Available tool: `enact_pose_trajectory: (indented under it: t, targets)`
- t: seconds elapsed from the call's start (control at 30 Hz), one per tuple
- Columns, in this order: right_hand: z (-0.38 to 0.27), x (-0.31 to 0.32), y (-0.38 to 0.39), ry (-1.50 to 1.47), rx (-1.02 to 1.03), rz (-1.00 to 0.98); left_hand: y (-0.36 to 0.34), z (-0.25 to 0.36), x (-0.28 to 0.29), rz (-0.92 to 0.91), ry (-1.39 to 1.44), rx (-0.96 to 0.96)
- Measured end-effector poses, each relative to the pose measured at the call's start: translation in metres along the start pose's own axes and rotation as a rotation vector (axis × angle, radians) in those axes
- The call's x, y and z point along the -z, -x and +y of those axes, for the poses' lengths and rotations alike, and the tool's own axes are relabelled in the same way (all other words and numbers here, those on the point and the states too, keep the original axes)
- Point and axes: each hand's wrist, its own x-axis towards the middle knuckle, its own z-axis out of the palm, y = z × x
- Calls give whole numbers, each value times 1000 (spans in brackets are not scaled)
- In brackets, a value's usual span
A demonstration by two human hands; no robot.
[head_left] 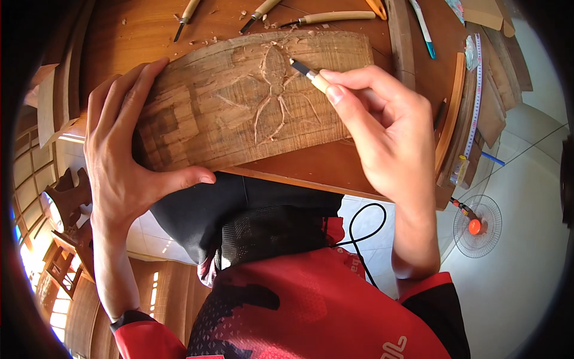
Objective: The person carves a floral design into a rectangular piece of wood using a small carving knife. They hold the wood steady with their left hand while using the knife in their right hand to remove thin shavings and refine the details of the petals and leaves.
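Observation:
A wooden board (pixel 197 113) with a curved upper edge lies tilted on the table, its near edge reaching the table's front. Cut into its surface is a spider-like relief (pixel 274 75) with an oval body and thin legs. My left hand (pixel 122 131) grips the board's left end, thumb along the near edge and fingers over the far side. Between the thumb and fingers of my right hand (pixel 382 119) is a wood carving chisel (pixel 317 79) with a pale handle. Its dark blade points up and left, the tip close to the right of the relief's body.
Several more carving tools (pixel 335 17) lie among wood shavings beyond the board. A white and teal pen-like tool (pixel 423 30) rests at the far right. A measuring tape (pixel 476 102) runs along wooden strips (pixel 451 113) on the right. On the floor stands a fan (pixel 476 226).

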Motion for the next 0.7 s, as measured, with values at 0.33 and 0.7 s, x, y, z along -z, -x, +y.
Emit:
enact_pose_trajectory:
  t: [0.33, 0.7]
  targets:
    - [-1, -6, -6, 78, 67, 62, 0, 0, 4, 11, -13, -12]
    - [3, -4, 2, 78, 76, 117, -1, 4, 2, 46, 12, -28]
